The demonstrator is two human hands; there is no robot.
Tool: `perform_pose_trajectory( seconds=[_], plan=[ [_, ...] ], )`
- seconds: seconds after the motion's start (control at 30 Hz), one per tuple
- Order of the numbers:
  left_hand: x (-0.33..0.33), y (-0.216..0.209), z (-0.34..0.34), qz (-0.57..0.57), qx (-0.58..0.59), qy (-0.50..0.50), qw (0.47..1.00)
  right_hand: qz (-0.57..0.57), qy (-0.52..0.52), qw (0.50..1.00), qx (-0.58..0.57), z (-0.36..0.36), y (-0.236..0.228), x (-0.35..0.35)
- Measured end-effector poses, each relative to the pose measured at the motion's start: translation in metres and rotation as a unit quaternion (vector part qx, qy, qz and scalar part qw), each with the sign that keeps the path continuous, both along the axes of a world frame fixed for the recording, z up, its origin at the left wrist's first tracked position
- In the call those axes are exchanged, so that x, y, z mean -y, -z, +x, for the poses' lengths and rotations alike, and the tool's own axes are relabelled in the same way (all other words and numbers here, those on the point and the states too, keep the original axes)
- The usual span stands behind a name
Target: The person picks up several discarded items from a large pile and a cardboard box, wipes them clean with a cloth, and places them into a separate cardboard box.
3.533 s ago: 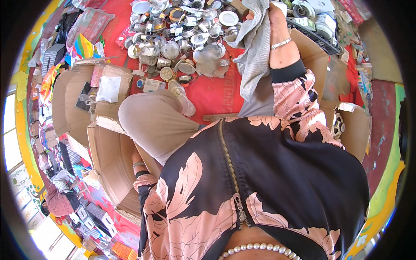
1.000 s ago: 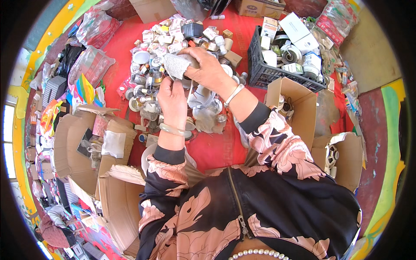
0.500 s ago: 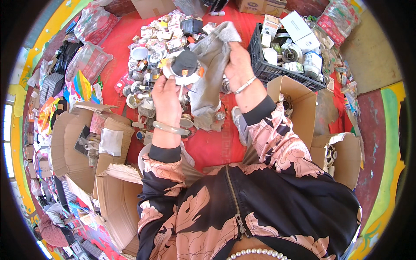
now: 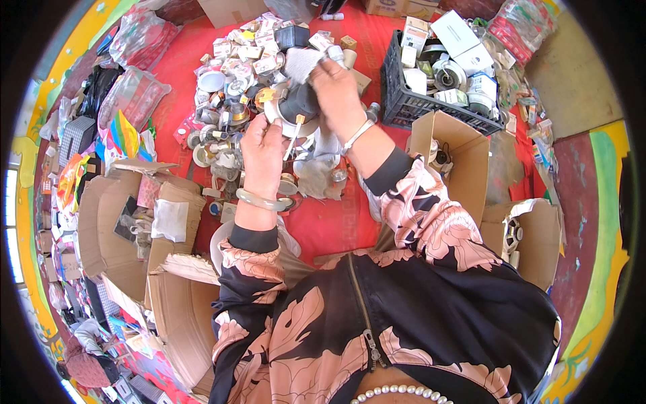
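Observation:
My left hand (image 4: 262, 156) is closed on the white rim of a round downlight (image 4: 298, 102), thumb on the near edge. The lamp has a dark body, orange-tipped spring clips and a short white lead hanging toward me. In my right hand (image 4: 340, 97) a grey cloth (image 4: 303, 65) is bunched, its top flap over the far side of the lamp's dark body and its lower end hanging beside it. The cloth hides part of the lamp and my right fingertips. Beneath both hands lies a heap of lamps and small boxes (image 4: 250, 52).
A black plastic crate (image 4: 397, 104) of boxes and lamp parts stands right of the heap. Open cardboard boxes are at my right (image 4: 464, 151) and left (image 4: 182, 320). Red cloth (image 4: 336, 229) covers the floor. At the far lower left another person (image 4: 87, 360) sits among goods.
My right hand has moved left and down, bringing the cloth from beside the downlight onto it. The downlight has tilted and shifted slightly right, still in my left hand.

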State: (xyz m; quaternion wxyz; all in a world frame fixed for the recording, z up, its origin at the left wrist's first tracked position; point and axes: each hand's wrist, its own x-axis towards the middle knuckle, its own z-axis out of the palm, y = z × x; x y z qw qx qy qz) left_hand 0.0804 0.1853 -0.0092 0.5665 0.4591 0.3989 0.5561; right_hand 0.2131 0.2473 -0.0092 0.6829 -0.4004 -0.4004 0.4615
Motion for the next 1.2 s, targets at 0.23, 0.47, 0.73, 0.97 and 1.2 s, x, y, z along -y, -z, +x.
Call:
perform_pose_trajectory(
  seconds=[0.23, 0.47, 0.73, 0.97, 1.2],
  plan=[
    [-0.009, -0.001, -0.032, -0.132, 0.249, -0.029, 0.959, -0.038, -0.087, 0.970, -0.225, 0.061, -0.038, -0.002],
    [-0.011, -0.006, -0.031, -0.196, 0.209, -0.013, 0.958, 0.149, -0.174, 0.912, 0.341, 0.008, -0.025, 0.016],
    [-0.005, -0.010, -0.031, -0.142, 0.115, 0.008, 0.983, 0.231, -0.114, 0.840, 0.477, -0.007, -0.011, 0.026],
    [-0.011, 0.000, -0.035, -0.183, 0.144, 0.020, 0.972, 0.180, -0.113, 0.791, 0.574, 0.001, -0.014, 0.028],
    [-0.013, 0.002, -0.046, -0.192, 0.206, 0.003, 0.959, -0.016, -0.157, 0.982, -0.102, 0.048, -0.029, 0.000]
  ],
)
